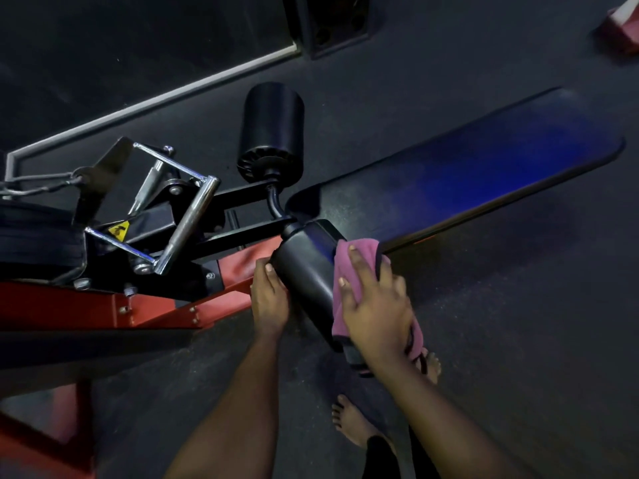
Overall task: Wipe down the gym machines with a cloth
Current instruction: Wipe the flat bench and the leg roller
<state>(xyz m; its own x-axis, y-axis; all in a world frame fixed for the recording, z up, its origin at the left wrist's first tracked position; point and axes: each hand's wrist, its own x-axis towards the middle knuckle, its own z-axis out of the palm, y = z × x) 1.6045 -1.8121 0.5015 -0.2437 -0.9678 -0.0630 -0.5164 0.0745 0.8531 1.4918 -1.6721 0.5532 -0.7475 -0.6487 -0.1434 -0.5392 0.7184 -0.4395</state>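
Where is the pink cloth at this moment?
In the head view the pink cloth lies lower centre-right, under the right hand, pressed on the near black roller pad, whose other side the left hand holds.

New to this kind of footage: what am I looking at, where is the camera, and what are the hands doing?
The camera sits on a person's head, looking down at their own arms. It shows a gym bench: a long black bench pad, a far roller pad, a red frame, and a chrome handle on a chain. The right hand presses a pink cloth flat on the near roller pad. The left hand touches that pad's end; whether it grips is unclear.
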